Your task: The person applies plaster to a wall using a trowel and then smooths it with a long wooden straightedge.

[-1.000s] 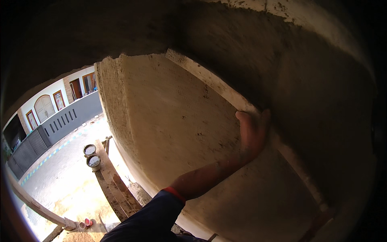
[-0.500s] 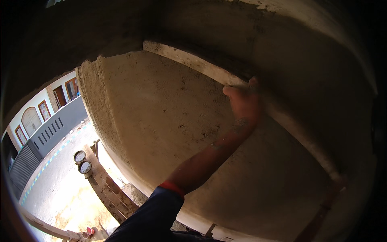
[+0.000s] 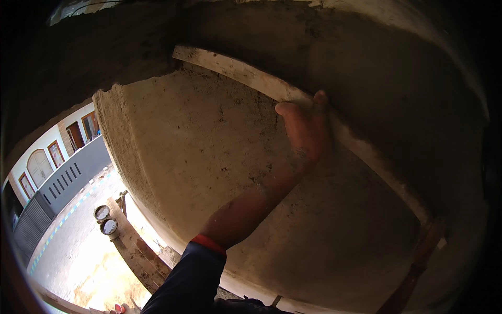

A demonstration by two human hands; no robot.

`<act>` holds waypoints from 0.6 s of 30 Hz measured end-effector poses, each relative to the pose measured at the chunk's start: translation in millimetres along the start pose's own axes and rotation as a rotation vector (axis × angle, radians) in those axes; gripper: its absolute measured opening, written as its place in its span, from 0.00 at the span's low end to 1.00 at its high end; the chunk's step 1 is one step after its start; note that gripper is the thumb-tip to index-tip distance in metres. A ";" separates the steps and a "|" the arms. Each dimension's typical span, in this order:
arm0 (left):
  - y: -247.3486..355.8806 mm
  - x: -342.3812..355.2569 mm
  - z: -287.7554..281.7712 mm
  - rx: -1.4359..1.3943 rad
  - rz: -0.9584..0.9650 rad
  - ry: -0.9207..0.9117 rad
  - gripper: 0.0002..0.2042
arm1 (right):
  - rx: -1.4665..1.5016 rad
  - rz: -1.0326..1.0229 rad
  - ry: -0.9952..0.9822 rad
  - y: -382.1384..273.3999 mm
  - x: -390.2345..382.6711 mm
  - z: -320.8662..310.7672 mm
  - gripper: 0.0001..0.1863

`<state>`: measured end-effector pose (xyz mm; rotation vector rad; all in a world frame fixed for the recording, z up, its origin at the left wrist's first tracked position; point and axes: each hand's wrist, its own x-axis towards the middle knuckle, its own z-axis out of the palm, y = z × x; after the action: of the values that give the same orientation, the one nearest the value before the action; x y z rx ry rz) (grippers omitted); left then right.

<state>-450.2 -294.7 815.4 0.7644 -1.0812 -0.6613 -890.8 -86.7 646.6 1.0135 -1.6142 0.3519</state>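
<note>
A long, pale straightedge (image 3: 240, 70), smeared with plaster, slants across a plastered surface (image 3: 209, 152) from upper left to lower right. My left hand (image 3: 308, 123) grips it near its middle, fingers over the far edge and thumb on the near side. At its lower right end my right hand (image 3: 433, 234) is closed around the bar, dim in shadow. Small dark pits and rough spots mark the plaster below the left part of the bar. Behind the bar, another surface (image 3: 387, 73) lies in deep shade.
Down on the left, two buckets (image 3: 109, 228) of pale material stand on a plank platform (image 3: 138, 251). Beyond lie a sunlit paved street, a grey wall with a gate (image 3: 68, 178) and a white house (image 3: 39, 157). A reddish cup (image 3: 120, 309) sits at the lower edge.
The straightedge has shifted a little up and to the left, with both my hands still on it. The view has tilted slightly.
</note>
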 end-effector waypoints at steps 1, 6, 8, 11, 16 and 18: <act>12.6 8.6 -1.4 0.008 -0.041 0.028 0.27 | -0.002 0.003 0.000 -7.1 19.0 -12.0 0.23; 31.4 44.8 12.8 -0.085 -0.035 0.069 0.26 | 0.002 0.012 0.032 -8.3 82.9 -33.6 0.28; 36.3 45.8 16.0 -0.155 -0.072 0.037 0.26 | 0.040 -0.096 0.132 9.9 94.2 -31.5 0.27; 28.8 52.2 13.4 -0.121 -0.059 0.064 0.28 | 0.139 -0.206 0.259 21.3 93.1 -10.6 0.28; -2.4 11.4 22.1 -0.077 -0.271 -0.055 0.34 | 0.042 0.006 -0.024 29.0 43.7 -10.7 0.26; -13.0 -14.0 20.8 -0.071 -0.312 -0.052 0.34 | 0.045 0.045 -0.087 32.6 14.7 -1.5 0.25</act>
<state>-475.7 -295.7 803.3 0.8666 -0.9879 -0.9841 -914.5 -72.8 669.6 1.0398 -1.7163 0.3801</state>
